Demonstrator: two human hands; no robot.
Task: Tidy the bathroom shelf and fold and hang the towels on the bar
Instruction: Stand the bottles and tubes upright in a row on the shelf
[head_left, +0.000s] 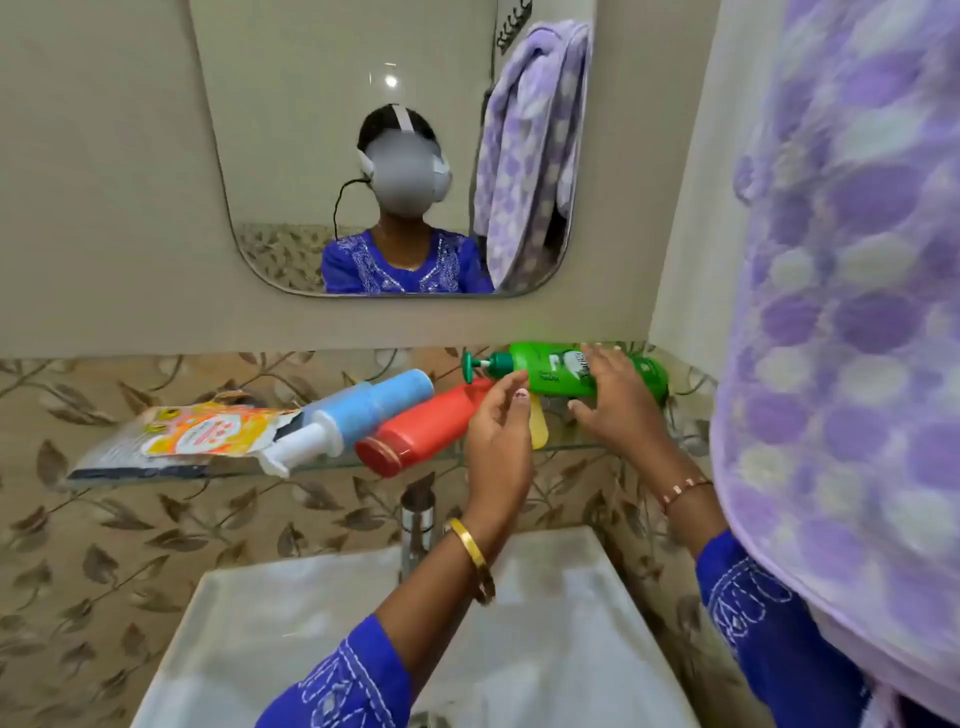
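Note:
A glass shelf (322, 464) under the mirror carries toppled items. A green pump bottle (553, 371) lies on its side at the right end. My right hand (615, 400) is spread over it, fingers apart, touching its body. My left hand (496, 441) hovers open just left of it, near the pump head. A red bottle (421, 431) and a blue-and-white bottle (358, 410) lie tilted in the middle. A yellow-orange packet (208, 428) lies flat at the left end. A purple-and-white patterned towel (852, 291) hangs at the right, close to the camera.
A white sink (322, 623) with a chrome tap (418, 525) sits below the shelf. A yellow item (538, 428) shows between my hands. The mirror (311, 156) reflects a person and the towel. Leaf-patterned tiles cover the wall.

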